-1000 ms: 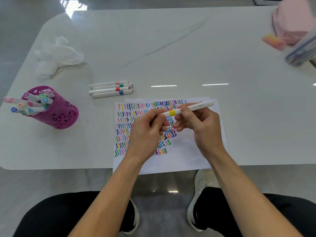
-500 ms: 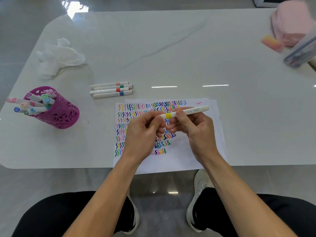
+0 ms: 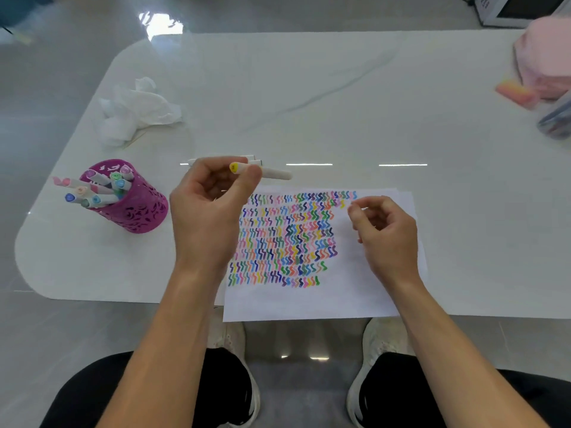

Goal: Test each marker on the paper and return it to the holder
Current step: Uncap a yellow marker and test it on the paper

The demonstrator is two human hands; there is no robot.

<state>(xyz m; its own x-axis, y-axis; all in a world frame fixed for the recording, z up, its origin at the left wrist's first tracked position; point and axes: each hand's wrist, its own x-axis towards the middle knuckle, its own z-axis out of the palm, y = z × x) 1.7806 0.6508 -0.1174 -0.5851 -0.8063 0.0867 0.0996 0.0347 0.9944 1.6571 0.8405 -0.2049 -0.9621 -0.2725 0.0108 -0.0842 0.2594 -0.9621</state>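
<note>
Yellow-capped marker: being pinched between thumb and fingertips of the left hand, held level just above the table, beyond the top-left corner of the paper. Right hand: being held over the paper, fingers loosely curled, nothing gripped. Holder: standing well to the left, crowded with leaning markers. Risk being judged: the holder being knocked over, or the marker being dropped, if it is forced in among the packed caps.
</note>
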